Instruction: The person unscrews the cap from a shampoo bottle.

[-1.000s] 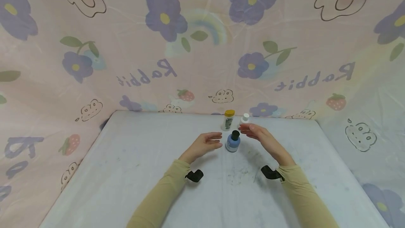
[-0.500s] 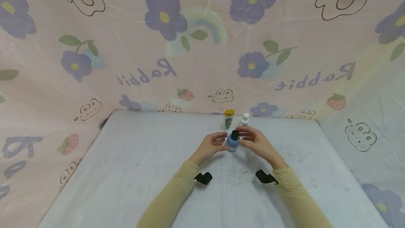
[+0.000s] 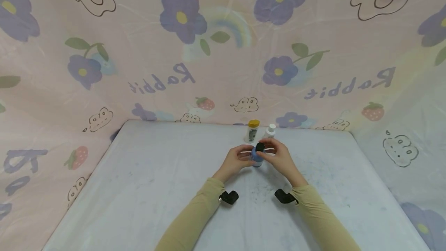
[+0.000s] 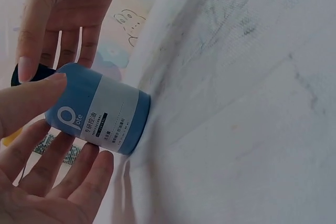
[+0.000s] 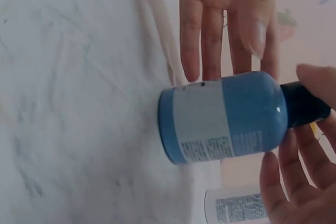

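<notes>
Standing upright on the pale tabletop [image 3: 146, 181], between two facing hands: a blue bottle [image 4: 107, 108] with a black cap [image 3: 259, 146]. Slanting inward from the lower edge of the head view, in light yellow-green sleeves [image 3: 189, 216], with black wrist mounts [image 3: 229, 197] on the inner sides. At the bottle's left, the left hand [image 3: 234, 161], set loosely around the body in a half-wide C, with thumb on the near side by the shoulder and long, slightly bent fingers on the far side. In the right wrist view, a thin gap between left thumb tip and bottle. At the bottle's right, and a little higher, the right hand [image 3: 281, 160], with thumb laid across the cap's near face and bent fingers behind. Narrow around the cap, but impossible to tell whether pinching it. Behind the bottle, near the back edge: a yellow-capped bottle [image 3: 252, 133] and, beside it, a white-capped bottle [image 3: 270, 132], partly hidden by right-hand fingers.
</notes>
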`<state>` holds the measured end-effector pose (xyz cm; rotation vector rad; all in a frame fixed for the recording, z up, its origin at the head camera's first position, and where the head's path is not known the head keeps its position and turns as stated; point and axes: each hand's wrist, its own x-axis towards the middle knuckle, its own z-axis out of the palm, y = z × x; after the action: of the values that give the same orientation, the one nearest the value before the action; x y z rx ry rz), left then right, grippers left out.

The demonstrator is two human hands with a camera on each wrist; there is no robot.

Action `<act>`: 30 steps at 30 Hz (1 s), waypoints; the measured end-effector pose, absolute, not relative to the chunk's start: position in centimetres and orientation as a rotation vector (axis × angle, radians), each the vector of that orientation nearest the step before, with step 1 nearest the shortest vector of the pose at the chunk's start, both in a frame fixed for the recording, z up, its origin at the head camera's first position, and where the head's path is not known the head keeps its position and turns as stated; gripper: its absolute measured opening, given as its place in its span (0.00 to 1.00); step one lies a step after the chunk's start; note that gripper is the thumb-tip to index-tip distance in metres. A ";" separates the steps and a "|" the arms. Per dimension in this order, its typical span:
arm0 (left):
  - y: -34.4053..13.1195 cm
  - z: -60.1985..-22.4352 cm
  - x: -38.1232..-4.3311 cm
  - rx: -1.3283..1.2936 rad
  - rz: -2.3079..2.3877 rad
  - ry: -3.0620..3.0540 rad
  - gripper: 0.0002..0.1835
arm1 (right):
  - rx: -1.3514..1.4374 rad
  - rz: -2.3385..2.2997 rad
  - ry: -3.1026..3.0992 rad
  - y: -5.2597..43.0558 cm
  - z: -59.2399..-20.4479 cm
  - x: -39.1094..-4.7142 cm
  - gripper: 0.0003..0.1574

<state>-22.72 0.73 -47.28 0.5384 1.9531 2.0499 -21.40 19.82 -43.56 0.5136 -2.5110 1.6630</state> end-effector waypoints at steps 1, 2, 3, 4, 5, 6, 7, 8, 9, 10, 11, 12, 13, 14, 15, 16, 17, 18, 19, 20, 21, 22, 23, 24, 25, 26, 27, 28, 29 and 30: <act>0.8 -47.4 -22.8 0.536 2.050 1.956 0.29 | 0.505 1.654 -2.509 19.8 -43.6 -21.4 0.23; 0.8 -47.6 -22.8 0.531 2.053 1.959 0.29 | 0.500 1.649 -2.504 19.7 -43.7 -21.4 0.23; 0.9 -47.9 -22.9 0.531 2.057 1.960 0.30 | 0.495 1.648 -2.500 19.6 -43.7 -21.4 0.22; 1.0 -48.2 -23.1 0.529 2.060 1.960 0.30 | 0.493 1.643 -2.495 19.6 -43.8 -21.5 0.22; 1.0 -48.5 -23.2 0.526 2.065 1.963 0.30 | 0.494 1.640 -2.488 19.5 -43.8 -21.5 0.22; 1.1 -48.8 -23.3 0.521 2.066 1.967 0.30 | 0.495 1.635 -2.486 19.5 -43.9 -21.5 0.21; 1.2 -49.1 -23.5 0.514 2.066 1.972 0.30 | 0.496 1.628 -2.485 19.5 -43.9 -21.5 0.21; 1.2 -49.3 -23.5 0.508 2.065 1.981 0.30 | 0.500 1.622 -2.483 19.4 -43.9 -21.5 0.21; 1.3 -49.4 -23.6 0.503 2.061 1.997 0.30 | 0.502 1.614 -2.480 19.4 -43.9 -21.5 0.20; 1.3 -49.5 -23.6 0.502 2.056 2.012 0.30 | 0.505 1.607 -2.479 19.4 -43.9 -21.4 0.20; 1.4 -49.5 -23.6 0.501 2.051 2.030 0.30 | 0.508 1.601 -2.477 19.4 -43.9 -21.4 0.20; 1.4 -49.5 -23.6 0.505 2.043 2.053 0.30 | 0.510 1.596 -2.473 19.4 -43.9 -21.4 0.20; 1.5 -49.5 -23.6 0.511 2.033 2.079 0.29 | 0.511 1.592 -2.467 19.4 -43.8 -21.4 0.20; 1.5 -49.5 -23.6 0.521 2.024 2.105 0.29 | 0.514 1.585 -2.462 19.3 -43.8 -21.4 0.20; 1.6 -49.5 -23.6 0.526 2.015 2.132 0.29 | 0.514 1.581 -2.458 19.3 -43.7 -21.3 0.19; 1.6 -49.4 -23.6 0.534 2.004 2.157 0.29 | 0.514 1.575 -2.457 19.3 -43.7 -21.3 0.19; 1.6 -49.4 -23.5 0.539 1.996 2.177 0.28 | 0.513 1.570 -2.455 19.3 -43.6 -21.2 0.19; 1.6 -49.4 -23.4 0.542 1.988 2.197 0.29 | 0.511 1.569 -2.453 19.2 -43.5 -21.2 0.19; 1.6 -49.4 -23.4 0.543 1.982 2.211 0.29 | 0.508 1.571 -2.454 19.2 -43.4 -21.1 0.19; 1.6 -49.4 -23.3 0.544 1.977 2.226 0.29 | 0.506 1.578 -2.456 19.1 -43.3 -21.0 0.19; 1.6 -49.4 -23.2 0.544 1.970 2.241 0.30 | 0.504 1.587 -2.458 19.0 -43.2 -20.9 0.19; 1.6 -49.3 -23.1 0.549 1.964 2.259 0.30 | 0.504 1.600 -2.459 19.0 -43.1 -20.8 0.20; 1.5 -49.3 -23.0 0.551 1.962 2.273 0.30 | 0.505 1.613 -2.458 18.9 -42.9 -20.7 0.20; 1.5 -49.3 -22.9 0.555 1.958 2.291 0.30 | 0.507 1.626 -2.458 18.8 -42.8 -20.6 0.21; 1.4 -49.2 -22.8 0.561 1.957 2.307 0.30 | 0.509 1.637 -2.458 18.7 -42.6 -20.5 0.21; 1.3 -49.2 -22.7 0.565 1.953 2.319 0.31 | 0.512 1.642 -2.458 18.6 -42.5 -20.4 0.21; 1.2 -49.2 -22.6 0.569 1.955 2.325 0.31 | 0.514 1.647 -2.457 18.5 -42.3 -20.2 0.21; 1.1 -49.1 -22.5 0.572 1.955 2.330 0.30 | 0.514 1.651 -2.456 18.4 -42.2 -20.1 0.21; 1.0 -49.1 -22.4 0.577 1.955 2.332 0.31 | 0.514 1.653 -2.451 18.3 -42.0 -20.0 0.21; 0.9 -49.1 -22.2 0.582 1.952 2.336 0.31 | 0.515 1.658 -2.447 18.2 -41.9 -19.8 0.21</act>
<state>-22.25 0.87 -49.06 0.5816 2.3359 1.9519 -19.85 18.15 -41.92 0.5148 -2.4466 1.6579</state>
